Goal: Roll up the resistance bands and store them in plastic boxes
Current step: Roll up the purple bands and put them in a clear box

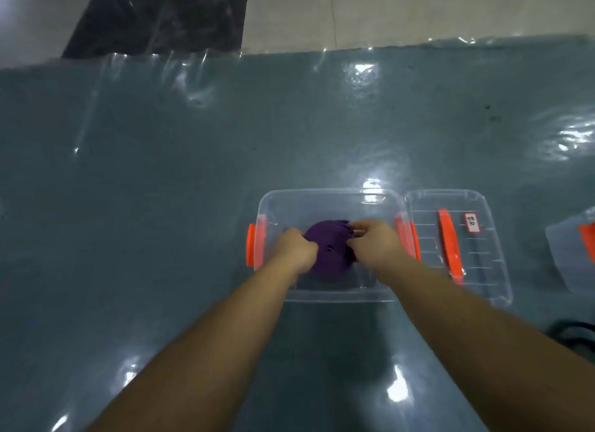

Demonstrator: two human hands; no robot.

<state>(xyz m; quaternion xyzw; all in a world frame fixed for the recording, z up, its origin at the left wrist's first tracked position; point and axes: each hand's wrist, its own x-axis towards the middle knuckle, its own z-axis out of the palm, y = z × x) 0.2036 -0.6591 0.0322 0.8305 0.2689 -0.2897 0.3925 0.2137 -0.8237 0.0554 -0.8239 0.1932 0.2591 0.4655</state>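
Observation:
A rolled purple resistance band (328, 253) lies inside a clear plastic box (322, 198) with orange side latches, at the centre of the view. My left hand (294, 249) grips the roll's left side with curled fingers. Over on the roll's right side, my right hand (375, 243) pinches its upper edge. Both hands are down inside the box. The roll's sides are partly hidden under my fingers.
The box's clear lid (483, 245), with an orange handle and a white label, lies flat just right of the box. Another clear container (570, 248) with an orange part shows at the right edge. Everything rests on a blue-grey surface (161, 190) under shiny plastic film.

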